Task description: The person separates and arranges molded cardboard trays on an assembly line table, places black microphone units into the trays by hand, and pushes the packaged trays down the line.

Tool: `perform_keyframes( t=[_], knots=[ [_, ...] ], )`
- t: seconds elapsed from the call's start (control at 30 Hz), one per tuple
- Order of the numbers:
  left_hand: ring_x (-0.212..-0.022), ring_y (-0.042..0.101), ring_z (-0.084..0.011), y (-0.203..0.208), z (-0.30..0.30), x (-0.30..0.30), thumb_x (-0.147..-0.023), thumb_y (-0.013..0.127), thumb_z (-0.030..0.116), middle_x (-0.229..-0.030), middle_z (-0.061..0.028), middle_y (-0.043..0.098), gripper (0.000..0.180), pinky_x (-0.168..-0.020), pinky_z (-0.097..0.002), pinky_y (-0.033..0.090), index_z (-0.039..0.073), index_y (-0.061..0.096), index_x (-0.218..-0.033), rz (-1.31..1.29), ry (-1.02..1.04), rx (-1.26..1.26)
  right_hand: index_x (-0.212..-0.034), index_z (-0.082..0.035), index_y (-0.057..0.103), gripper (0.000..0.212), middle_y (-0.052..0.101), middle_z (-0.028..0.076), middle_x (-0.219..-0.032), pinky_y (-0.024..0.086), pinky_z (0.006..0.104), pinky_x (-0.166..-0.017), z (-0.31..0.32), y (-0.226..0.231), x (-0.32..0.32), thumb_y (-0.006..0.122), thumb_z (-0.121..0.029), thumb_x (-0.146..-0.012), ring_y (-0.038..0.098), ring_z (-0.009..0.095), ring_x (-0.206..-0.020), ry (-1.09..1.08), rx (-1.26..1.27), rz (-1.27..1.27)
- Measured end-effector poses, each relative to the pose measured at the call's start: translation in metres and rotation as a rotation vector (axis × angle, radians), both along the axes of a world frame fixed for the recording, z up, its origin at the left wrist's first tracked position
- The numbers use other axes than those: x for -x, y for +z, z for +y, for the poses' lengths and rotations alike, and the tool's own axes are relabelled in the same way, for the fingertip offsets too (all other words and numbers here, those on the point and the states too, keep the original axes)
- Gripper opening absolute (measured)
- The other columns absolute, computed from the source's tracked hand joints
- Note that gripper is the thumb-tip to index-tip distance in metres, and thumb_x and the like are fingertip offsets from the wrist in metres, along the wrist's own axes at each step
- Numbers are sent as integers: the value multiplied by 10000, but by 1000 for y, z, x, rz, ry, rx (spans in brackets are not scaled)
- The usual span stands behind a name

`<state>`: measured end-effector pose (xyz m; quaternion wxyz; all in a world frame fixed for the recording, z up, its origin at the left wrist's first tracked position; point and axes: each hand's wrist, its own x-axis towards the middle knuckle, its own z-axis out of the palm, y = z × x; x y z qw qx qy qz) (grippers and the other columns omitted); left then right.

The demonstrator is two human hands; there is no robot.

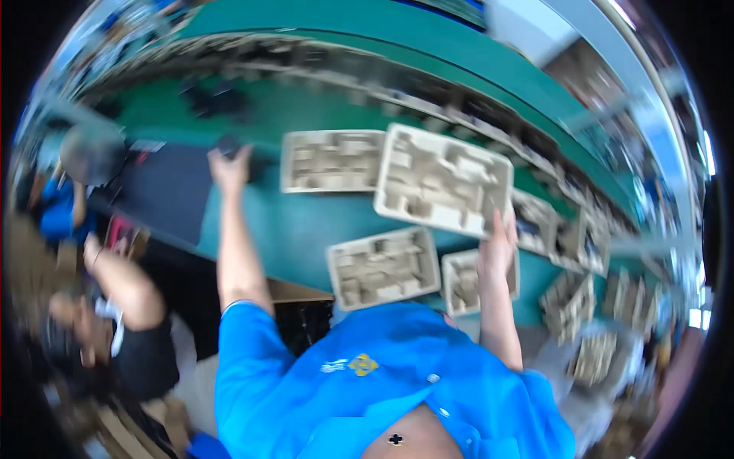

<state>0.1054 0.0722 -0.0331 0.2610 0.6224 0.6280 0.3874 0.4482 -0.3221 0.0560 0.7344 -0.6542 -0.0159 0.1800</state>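
Observation:
My right hand [498,249] is closed on the near right edge of a beige moulded-pulp tray [475,205]. This tray is tilted and overlaps the right end of another pulp tray [306,186] on the green table. Further left, my left hand [229,172] is stretched out, its fingers curled round a small dark object [228,144]; blur hides its exact kind. Close to my body lie two more pulp trays, a larger one [384,266] and a smaller-looking one [463,284]. My right forearm partly covers the second.
A dark mat [164,191] covers the table's left part. Blurred black items [215,99] lie beyond my left hand. Along the back runs a long row of filled trays [413,92]. Stacked pulp trays [569,306] stand at the right. Another person [141,336] is close on my left.

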Motion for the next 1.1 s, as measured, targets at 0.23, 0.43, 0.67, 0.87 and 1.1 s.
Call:
perform_keyframes(
  t=[0.23, 0.43, 0.67, 0.87, 1.1],
  knots=[
    [-843, 569, -182, 133, -77, -106, -750, 812, 226, -931, -73, 604, 495, -785, -314, 462, 9, 532, -1096, -182, -413, -335, -1290, -18, 544, 383, 594, 53, -1226, 378, 275, -967, -64, -9, -113, 590, -86, -915, 526, 136, -1112, -185, 65, -169],
    [-1047, 536, -216, 188, -179, -241, -769, 773, 141, -1160, -132, 527, 729, -920, -330, 430, 36, 344, -1349, -290, -931, -109, -1218, -42, 611, 347, 661, 20, -1043, 432, 222, -733, -153, -15, -186, 636, -77, -873, 572, 88, -837, -300, -44, -101],
    [-1094, 510, -351, 250, -329, -408, -748, 732, 103, -1180, -193, 517, 728, -952, -427, 410, 124, 375, -1383, 29, -1521, -593, -1165, 28, 631, 347, 665, 71, -1075, 415, 270, -910, -181, -29, -202, 678, -75, -836, 586, 146, -990, -491, -72, 14],
    [-1028, 493, -272, 206, -447, -503, -757, 610, 129, -1107, -139, 528, 699, -890, -420, 373, 199, 384, -1415, 338, -1153, -1063, -1247, 68, 557, 383, 619, 103, -1179, 434, 286, -920, -175, -37, -200, 611, -51, -887, 568, 153, -1040, -433, -172, -45],
    [-1377, 301, -335, 138, -489, -497, -834, 541, 242, -1487, -246, 283, 767, -1150, -451, 173, 51, 198, -1492, 502, -1215, -795, -1246, 24, 509, 314, 602, 129, -1178, 535, 332, -827, -175, -25, -196, 506, -52, -941, 638, 217, -975, -210, -307, -18]
  ],
)
